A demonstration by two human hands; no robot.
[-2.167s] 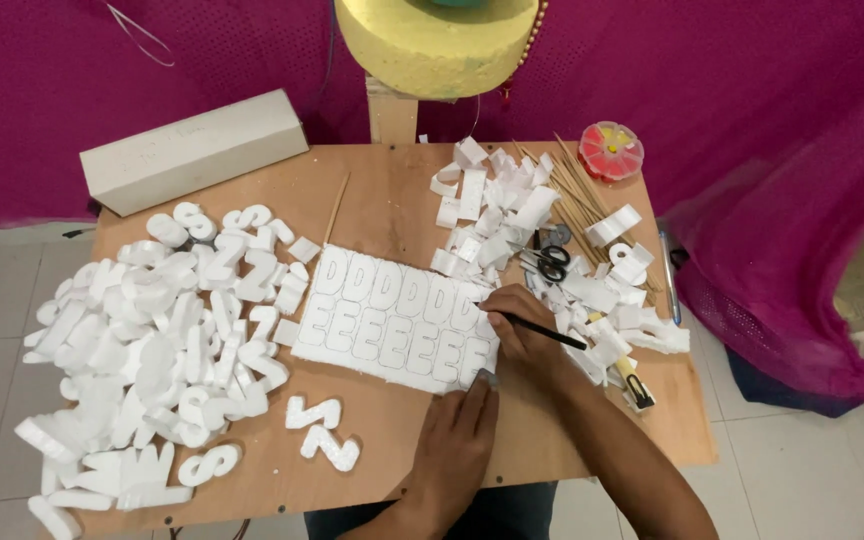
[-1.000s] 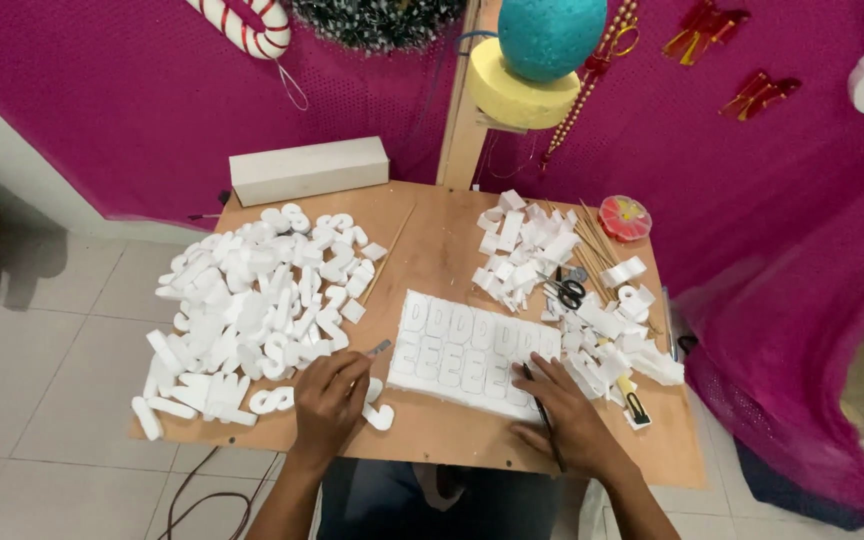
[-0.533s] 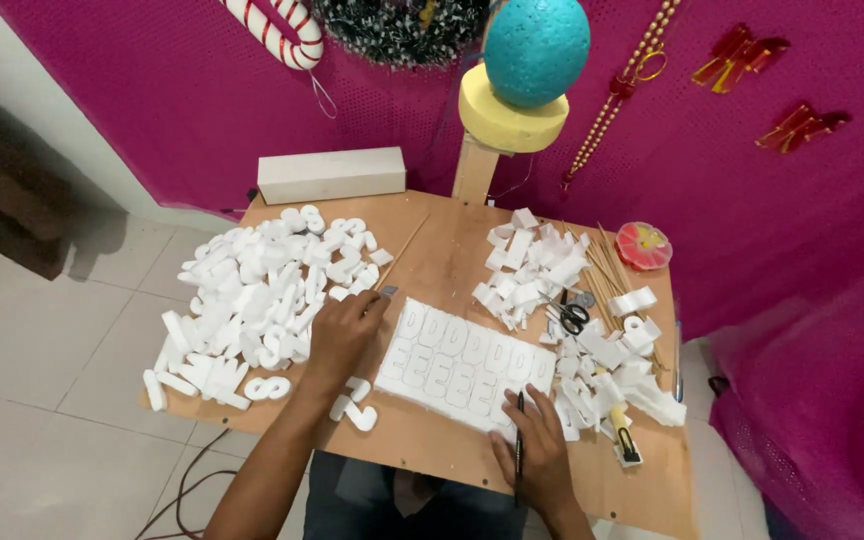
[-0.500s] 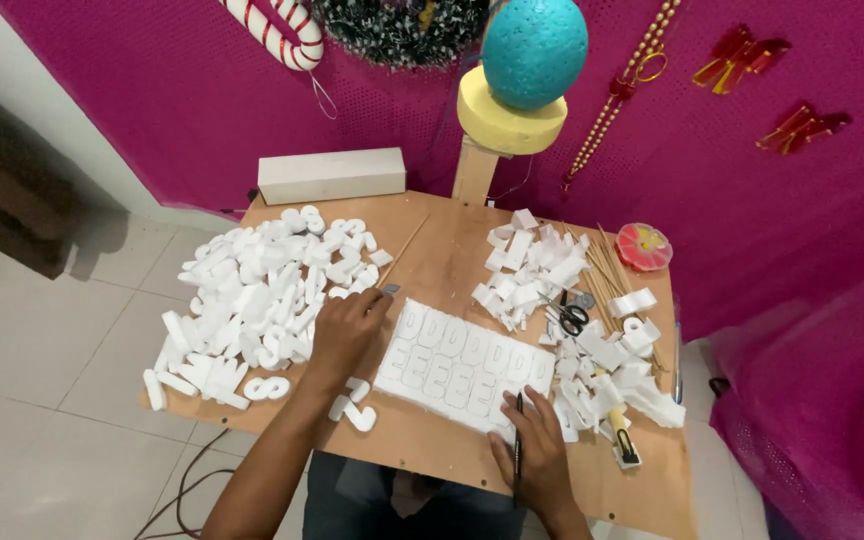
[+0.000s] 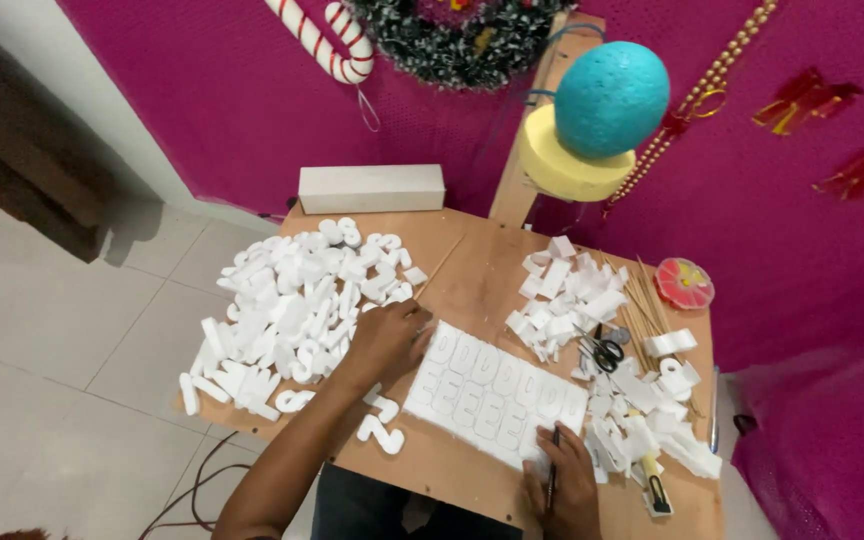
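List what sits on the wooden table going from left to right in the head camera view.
Heap of white foam cut-out letters → left hand → white rectangular foam sheet with outlined letters → black-handled scissors → round pink container.

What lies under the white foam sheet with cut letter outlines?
The foam sheet lies flat on the wooden table. Bare wood shows around it; whatever is beneath it is covered. The left hand rests at its left edge.
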